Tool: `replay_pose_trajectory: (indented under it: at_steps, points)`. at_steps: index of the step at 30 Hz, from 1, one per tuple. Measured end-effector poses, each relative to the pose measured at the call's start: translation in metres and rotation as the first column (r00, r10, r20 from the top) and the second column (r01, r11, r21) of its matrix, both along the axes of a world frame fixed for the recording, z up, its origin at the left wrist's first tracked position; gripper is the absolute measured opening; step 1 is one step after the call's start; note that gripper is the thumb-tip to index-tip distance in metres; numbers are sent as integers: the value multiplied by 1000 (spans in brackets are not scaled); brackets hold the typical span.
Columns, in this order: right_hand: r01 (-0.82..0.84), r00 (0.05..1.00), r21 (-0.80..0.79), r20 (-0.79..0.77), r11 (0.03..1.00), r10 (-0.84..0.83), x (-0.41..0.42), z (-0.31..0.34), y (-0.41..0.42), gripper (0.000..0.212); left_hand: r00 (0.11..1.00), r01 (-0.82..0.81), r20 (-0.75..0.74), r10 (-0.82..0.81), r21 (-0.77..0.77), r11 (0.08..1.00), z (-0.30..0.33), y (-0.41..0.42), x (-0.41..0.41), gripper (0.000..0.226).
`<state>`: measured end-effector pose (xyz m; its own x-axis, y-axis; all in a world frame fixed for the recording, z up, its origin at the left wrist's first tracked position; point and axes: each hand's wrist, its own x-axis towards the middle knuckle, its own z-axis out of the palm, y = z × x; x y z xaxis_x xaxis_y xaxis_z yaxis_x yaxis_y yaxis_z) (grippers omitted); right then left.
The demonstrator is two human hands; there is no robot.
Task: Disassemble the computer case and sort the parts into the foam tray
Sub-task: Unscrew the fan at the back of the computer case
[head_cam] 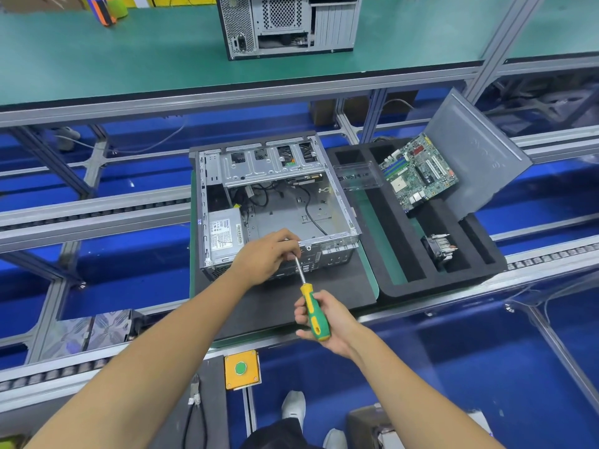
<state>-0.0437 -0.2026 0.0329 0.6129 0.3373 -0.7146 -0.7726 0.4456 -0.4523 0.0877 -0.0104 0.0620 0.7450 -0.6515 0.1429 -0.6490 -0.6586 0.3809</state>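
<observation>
The open computer case (278, 176) lies on a dark mat, with its power supply (224, 233) still inside at the near left. My right hand (327, 322) grips the yellow-green handle of a screwdriver (312, 307), whose shaft runs up to the case's rear panel. My left hand (269, 254) rests on that rear edge and its fingers pinch the shaft near the tip. To the right, the black foam tray (398, 286) holds a motherboard (419, 173), a heatsink (440, 246) and a clear plastic piece (356, 175).
The grey side panel (476, 157) leans against the tray's far right corner. A second computer case (288, 24) stands on the green shelf behind. A yellow box with a green button (241, 369) and cutters (194, 392) lie near the front. Aluminium rails run on both sides.
</observation>
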Motion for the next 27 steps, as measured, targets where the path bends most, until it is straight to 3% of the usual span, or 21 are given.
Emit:
replay_pose_trajectory:
  at_steps: [2, 7, 13, 16, 18, 21, 27]
  points:
    - [-4, 1000, -100, 7, 995, 5, 6, 8, 3, 20, 1000, -4, -15, 4, -7, 1000, 2, 0, 0, 22]
    - [77, 995, -224, 73, 971, -63, 10, 11, 12, 33, 1000, -7, -22, 7, 5, 1000, 3, 0, -1, 25]
    - [64, 998, -223, 30, 973, -59, 8, 11, 13, 19, 1000, 12, -19, -11, 34, 999, 2, 2, 0, 20]
    - [49, 999, -137, 3, 989, -50, 9, 17, 13, 11, 998, 44, -50, -41, 76, 996, 2, 5, 3, 39]
    - [48, 999, -69, -7, 996, -49, 10, 21, 13, 14, 994, 72, -88, -65, 86, 994, 7, 8, 3, 40]
    - [77, 997, -40, -20, 996, -78, 13, 20, 14, 21, 990, 139, -64, -128, 197, 970, 18, 7, 9, 34]
    - [102, 991, -93, -77, 990, -109, 11, 16, 20, 13, 972, 220, -38, -232, 497, 839, 54, -14, 21, 26]
